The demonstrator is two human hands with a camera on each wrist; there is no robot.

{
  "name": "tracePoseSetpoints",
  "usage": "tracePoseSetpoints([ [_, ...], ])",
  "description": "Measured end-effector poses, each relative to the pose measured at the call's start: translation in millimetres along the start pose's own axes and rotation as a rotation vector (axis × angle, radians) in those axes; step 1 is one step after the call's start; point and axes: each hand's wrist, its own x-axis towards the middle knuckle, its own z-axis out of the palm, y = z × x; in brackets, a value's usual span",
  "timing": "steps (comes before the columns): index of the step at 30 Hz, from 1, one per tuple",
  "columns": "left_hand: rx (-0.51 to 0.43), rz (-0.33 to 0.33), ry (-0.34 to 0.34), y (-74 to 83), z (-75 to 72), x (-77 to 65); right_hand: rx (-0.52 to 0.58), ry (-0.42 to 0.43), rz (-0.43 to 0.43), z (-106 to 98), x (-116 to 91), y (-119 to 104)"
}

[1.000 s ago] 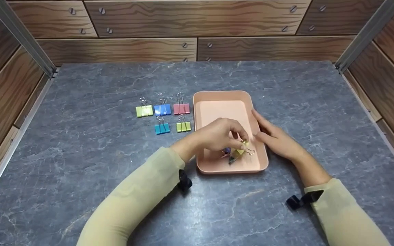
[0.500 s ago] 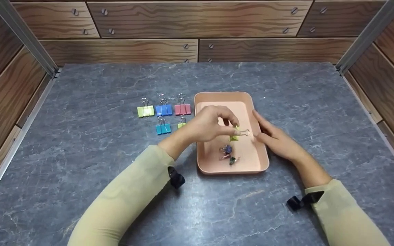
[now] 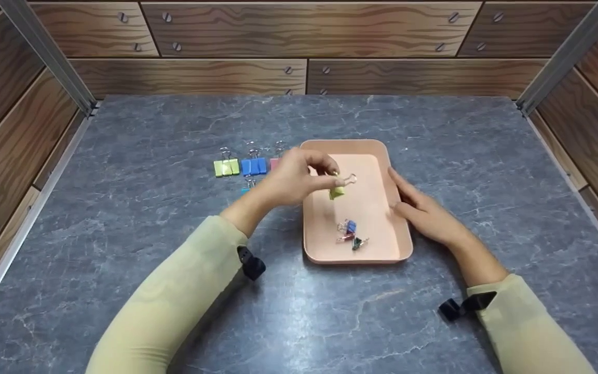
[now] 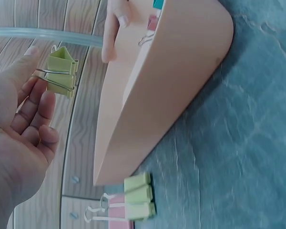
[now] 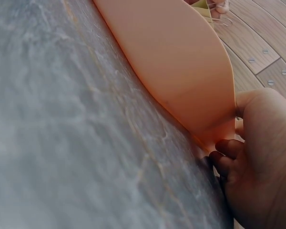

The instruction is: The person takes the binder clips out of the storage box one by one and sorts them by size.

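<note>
My left hand (image 3: 294, 179) holds a yellow-green binder clip (image 4: 59, 71) above the peach tray (image 3: 312, 249), pinching it by a wire handle between thumb and fingers. On the tray's right side, my right hand (image 3: 423, 215) grips the wall; in the right wrist view its fingers (image 5: 226, 152) curl at the lower edge. Small blue (image 3: 351, 226), red (image 3: 348, 237) and dark green (image 3: 356, 243) binder clips lie inside the tray near its front end. Left of the tray, my left hand partly covers the rows of clips on the table.
On the grey marbled table (image 3: 174, 130) stand a yellow-green clip (image 3: 226, 167), a blue clip (image 3: 254, 166), a partly hidden pink clip (image 3: 274, 163) and a teal clip (image 3: 246, 189). Another yellow-green clip (image 4: 139, 195) shows in the left wrist view. Wood-patterned panels (image 3: 309, 28) enclose the table.
My left hand has lifted the yellow-green clip from the small clips in the tray and carried it left and away from me. My right hand has stayed on the tray's side.
</note>
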Motion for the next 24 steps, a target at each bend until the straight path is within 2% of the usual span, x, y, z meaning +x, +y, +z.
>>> tracePoseSetpoints([
  [8,-0.005,-0.079,0.086,-7.0,-24.1,-12.0,-0.01,-0.007,0.015,-1.2,1.3,3.1],
  [14,0.001,-0.098,0.135,-13.7,-42.0,-22.7,-0.022,-0.008,0.013,-2.0,1.1,3.8],
  [18,0.032,-0.109,0.159,-19.1,-54.9,-32.0,-0.019,-0.011,0.016,-2.5,1.3,3.7],
  [24,0.054,-0.162,0.212,-28.7,-73.9,-48.4,-0.022,-0.015,0.018,-1.7,1.7,3.1],
])
